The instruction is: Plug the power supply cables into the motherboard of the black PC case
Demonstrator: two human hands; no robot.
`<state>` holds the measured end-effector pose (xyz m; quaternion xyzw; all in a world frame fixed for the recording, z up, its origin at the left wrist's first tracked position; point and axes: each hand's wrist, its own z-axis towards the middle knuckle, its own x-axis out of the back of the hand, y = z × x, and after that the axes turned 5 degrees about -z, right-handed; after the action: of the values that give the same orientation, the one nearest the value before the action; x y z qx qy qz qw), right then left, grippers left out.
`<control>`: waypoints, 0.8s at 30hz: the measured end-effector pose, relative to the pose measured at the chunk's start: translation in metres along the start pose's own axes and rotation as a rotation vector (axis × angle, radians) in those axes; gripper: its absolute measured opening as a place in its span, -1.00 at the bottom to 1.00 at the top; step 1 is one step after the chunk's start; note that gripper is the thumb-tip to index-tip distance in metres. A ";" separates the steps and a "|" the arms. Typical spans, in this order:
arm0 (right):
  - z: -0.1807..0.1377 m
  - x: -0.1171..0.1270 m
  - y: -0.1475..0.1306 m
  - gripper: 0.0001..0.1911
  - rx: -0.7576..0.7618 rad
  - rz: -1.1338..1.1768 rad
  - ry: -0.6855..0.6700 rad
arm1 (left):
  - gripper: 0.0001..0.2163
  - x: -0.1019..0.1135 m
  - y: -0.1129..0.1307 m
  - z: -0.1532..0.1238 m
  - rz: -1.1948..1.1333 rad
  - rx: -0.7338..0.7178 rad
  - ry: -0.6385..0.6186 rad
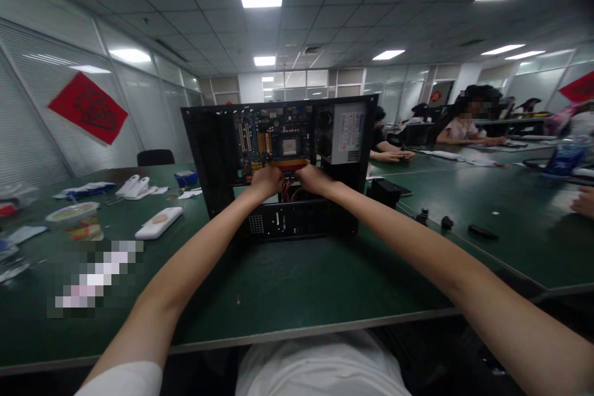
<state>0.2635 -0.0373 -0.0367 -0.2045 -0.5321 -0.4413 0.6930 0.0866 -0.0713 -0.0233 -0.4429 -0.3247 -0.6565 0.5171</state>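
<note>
An open black computer case point(204, 154) stands on the green table point(288, 284), its side off, showing a blue motherboard point(273, 136) and a grey power supply point(347, 133). Both my arms reach into it. My left hand point(266, 180) and my right hand point(314, 178) are closed side by side at the lower edge of the motherboard, on a red strip-shaped part point(288, 165). Red cables point(288, 192) hang just below my hands. My fingertips are hidden behind the knuckles.
On the left of the table lie a white flat device point(158, 223), white items point(134, 186), a blue box point(185, 177) and a food cup point(74, 215). Small black parts point(446, 222) lie to the right. Other people sit at tables point(464, 127) behind.
</note>
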 end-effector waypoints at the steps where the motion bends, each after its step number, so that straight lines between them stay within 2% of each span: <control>1: -0.002 0.002 0.000 -0.67 0.015 -0.004 0.019 | -0.66 0.003 0.000 -0.008 0.003 -0.001 0.036; 2: -0.006 0.004 0.001 -0.68 0.034 -0.012 0.044 | -0.66 0.006 0.000 -0.017 0.000 -0.003 0.060; 5: -0.024 0.009 0.004 -0.70 0.109 -0.083 0.147 | -0.50 0.011 0.006 -0.050 0.012 -0.021 0.018; 7: -0.044 0.011 0.011 -0.66 0.174 -0.178 0.205 | -0.49 0.009 0.015 -0.069 -0.021 -0.048 -0.005; 11: -0.091 0.015 0.040 -0.65 0.438 -0.385 0.259 | -0.57 -0.005 0.035 -0.086 -0.102 -0.130 0.105; 14: -0.119 0.016 0.068 -0.67 0.637 -0.512 0.322 | -0.54 -0.018 0.041 -0.085 -0.096 -0.081 0.172; 18: -0.132 0.015 0.085 -0.66 0.776 -0.591 0.404 | -0.48 -0.030 0.027 -0.077 -0.085 -0.092 0.210; 21: -0.125 0.009 0.074 -0.72 0.750 -0.591 0.428 | -0.44 -0.037 0.007 -0.065 -0.096 -0.080 0.227; 24: -0.108 -0.001 0.052 -0.75 0.624 -0.493 0.449 | -0.35 -0.044 -0.011 -0.047 -0.115 0.039 0.223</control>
<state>0.3670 -0.0907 -0.0655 0.2475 -0.5091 -0.4451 0.6939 0.0676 -0.0925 -0.0816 -0.3376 -0.3026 -0.7239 0.5200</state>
